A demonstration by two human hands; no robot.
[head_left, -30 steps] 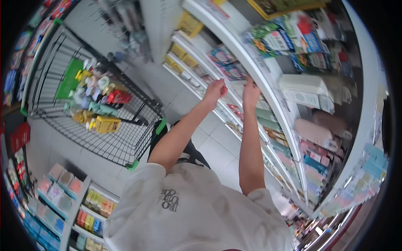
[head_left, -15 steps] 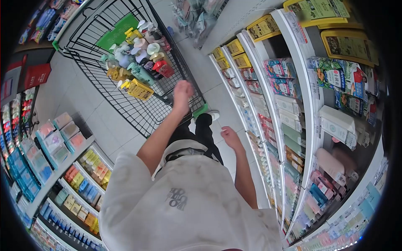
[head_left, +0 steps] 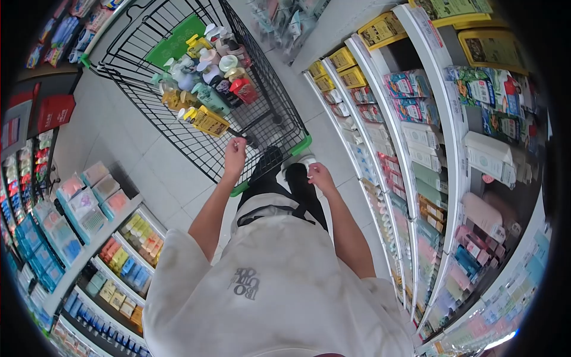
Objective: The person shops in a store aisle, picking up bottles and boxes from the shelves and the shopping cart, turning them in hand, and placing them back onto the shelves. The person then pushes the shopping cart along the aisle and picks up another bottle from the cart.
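My left hand [head_left: 234, 156] is closed, its fingers curled with nothing visible in them. It hovers over the near end of a black wire shopping cart [head_left: 160, 122], below a yellow pump bottle [head_left: 207, 121]. My right hand [head_left: 321, 177] is loosely closed above my right leg, just outside the cart's near green corner [head_left: 302, 146]. Nothing shows in it. Several pump bottles stand bunched inside the cart, among them a red one [head_left: 244, 90], a pale green one [head_left: 210, 99] and a black one [head_left: 226, 91].
White shelves [head_left: 443, 178] on the right carry yellow boxes [head_left: 382, 30], colourful pouches [head_left: 409, 84] and cartons [head_left: 489, 158]. At lower left stands a display unit [head_left: 92, 244] with packs in rows. Plastic-wrapped goods [head_left: 288, 24] lie beyond the cart on the tiled floor [head_left: 140, 157].
My left hand has drawn back and left from the cart's handle end. My right hand has moved forward and inward. The cart appears slightly farther right in view.
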